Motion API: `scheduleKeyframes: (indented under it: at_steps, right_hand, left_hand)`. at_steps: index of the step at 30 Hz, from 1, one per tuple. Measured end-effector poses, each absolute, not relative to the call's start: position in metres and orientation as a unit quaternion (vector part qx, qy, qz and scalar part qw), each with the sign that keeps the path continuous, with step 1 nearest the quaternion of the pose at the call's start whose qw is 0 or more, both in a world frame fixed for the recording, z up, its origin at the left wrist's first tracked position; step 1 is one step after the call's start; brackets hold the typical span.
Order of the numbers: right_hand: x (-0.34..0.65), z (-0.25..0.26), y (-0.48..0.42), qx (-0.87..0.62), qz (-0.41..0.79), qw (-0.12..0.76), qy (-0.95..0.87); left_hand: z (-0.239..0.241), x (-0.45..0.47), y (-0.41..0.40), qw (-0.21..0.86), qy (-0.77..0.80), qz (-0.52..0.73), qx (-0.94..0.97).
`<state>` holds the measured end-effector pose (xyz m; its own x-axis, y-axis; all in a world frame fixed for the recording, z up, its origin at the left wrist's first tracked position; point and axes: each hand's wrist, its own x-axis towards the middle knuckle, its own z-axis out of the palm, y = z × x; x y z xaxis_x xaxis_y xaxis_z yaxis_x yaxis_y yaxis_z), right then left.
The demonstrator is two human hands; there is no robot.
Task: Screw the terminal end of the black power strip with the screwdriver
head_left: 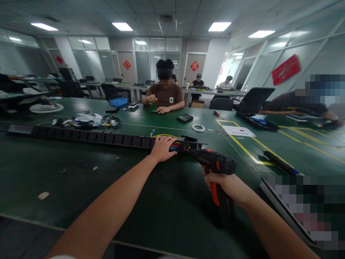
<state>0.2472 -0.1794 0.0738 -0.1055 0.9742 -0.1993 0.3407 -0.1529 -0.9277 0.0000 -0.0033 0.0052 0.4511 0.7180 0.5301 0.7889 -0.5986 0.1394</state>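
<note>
One right hand (225, 184) wrapped round one power drill (215, 162), one left hand (162, 148) resting half-open on one socket strip (107, 138)

The gold character 福 stands on the red diamond-shaped sign (194, 66) below the beige rectangular door's (197, 78) top edge. Print on the white rectangular paper sheet (238, 131), toward the green tabletop's (172, 205) far edge, and on the black-and-orange pistol-shaped drill (215, 162) is illegible.

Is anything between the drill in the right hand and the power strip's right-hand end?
Nothing visible: the drill in the right hand points at that end of the power strip. The left hand rests farther along the strip, beside exposed wires.
</note>
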Motion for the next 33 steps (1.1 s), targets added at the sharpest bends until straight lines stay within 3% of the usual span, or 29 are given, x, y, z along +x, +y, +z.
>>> scheduleKeyframes:
  at_steps: [33]
  right_hand:
    - [0.251, 0.0704, -0.1777, -0.558, 0.499, 0.322, -0.58]
  left_hand:
    - [0.0062, -0.0001, -0.0043, 0.061, -0.445, -0.275, -0.85]
